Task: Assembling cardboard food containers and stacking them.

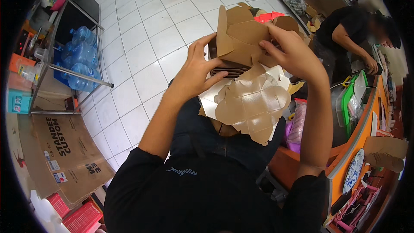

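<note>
Between my hands is a small brown cardboard box (241, 36), partly folded, with its flaps standing up. My left hand (199, 65) grips its left side, the thumb near a dark stack of folded card edges (230, 71) under the box. My right hand (290, 49) closes on the box's right side, thumb and fingers at a flap. Flat die-cut box blanks (252, 99), shiny on the upper face, lie across my lap just below the box. Behind the box, more brown card pieces (286, 23) and a red item (268, 17) show in part.
To the right, a person (345, 34) in dark clothes works by an orange table (345, 164) with a patterned plate (353, 171) and a green-rimmed container (347, 103). At left, a metal rack (79, 70) holds large blue water bottles (82, 56) above a flattened cardboard carton (71, 151).
</note>
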{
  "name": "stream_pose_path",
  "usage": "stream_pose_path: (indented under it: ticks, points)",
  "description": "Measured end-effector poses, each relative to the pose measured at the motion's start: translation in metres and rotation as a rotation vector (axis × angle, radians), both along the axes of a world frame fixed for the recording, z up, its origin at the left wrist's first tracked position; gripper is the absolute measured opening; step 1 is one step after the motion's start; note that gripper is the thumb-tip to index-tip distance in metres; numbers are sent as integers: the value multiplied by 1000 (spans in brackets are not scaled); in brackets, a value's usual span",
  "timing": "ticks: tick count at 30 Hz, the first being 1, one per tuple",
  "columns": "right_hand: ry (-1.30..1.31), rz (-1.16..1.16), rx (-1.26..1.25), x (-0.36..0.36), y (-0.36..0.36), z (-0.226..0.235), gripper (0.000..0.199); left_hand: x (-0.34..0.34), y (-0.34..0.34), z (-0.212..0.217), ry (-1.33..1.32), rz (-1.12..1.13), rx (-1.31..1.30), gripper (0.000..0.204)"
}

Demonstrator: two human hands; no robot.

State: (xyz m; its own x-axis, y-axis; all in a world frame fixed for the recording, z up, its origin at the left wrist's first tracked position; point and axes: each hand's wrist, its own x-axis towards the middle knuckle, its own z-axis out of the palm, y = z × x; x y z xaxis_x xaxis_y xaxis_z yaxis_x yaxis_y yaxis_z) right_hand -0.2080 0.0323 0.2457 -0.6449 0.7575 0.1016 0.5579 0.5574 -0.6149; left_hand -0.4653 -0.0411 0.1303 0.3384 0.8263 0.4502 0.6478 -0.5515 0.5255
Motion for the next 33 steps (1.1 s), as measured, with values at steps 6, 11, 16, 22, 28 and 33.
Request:
stream_pose_path:
  ticks: [6, 11, 16, 22, 28, 33]
  points:
    - [-62, -49, 158, -14, -1, -58, 29, -5, 6, -15, -287, -198, -164, 24]
    - [-115, -98, 458, -19, -24, -75, 34, -23, 14, -18, -198, -277, -142, 28]
    - [-145, -139, 514, -20, -26, -81, 34, -16, 33, -9, -272, -119, -65, 74]
    - [-66, -188, 469, -17, -30, -86, 29, -28, 47, -2, -49, -156, -156, 79]
    - [131, -277, 504, -21, -38, -100, 31, -30, 42, -16, 4, -166, -151, 67]
    - [-18, -404, 570, -36, -49, -102, 28, -20, 34, -25, -250, -80, -144, 77]
